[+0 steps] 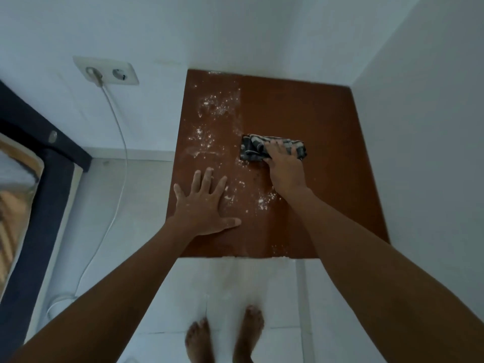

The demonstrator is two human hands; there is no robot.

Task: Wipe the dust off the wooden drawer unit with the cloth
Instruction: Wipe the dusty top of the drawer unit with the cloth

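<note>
Bare forearms reached down to the drawer unit (301, 113). Left hand (207, 205) lay flat, fingers spread, its grip released, bracing the smooth brown top. Right hand (284, 163) pressed the crumpled patterned cloth (251, 148) mid-top with extended fingers. White powdery dust (212, 103) remained leftward; overlapping strokes toward one edge would likely gather it best.

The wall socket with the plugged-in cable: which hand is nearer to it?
Left. The left hand lies flat on the unit's socket side; the right hand presses the cloth farther away.
</note>
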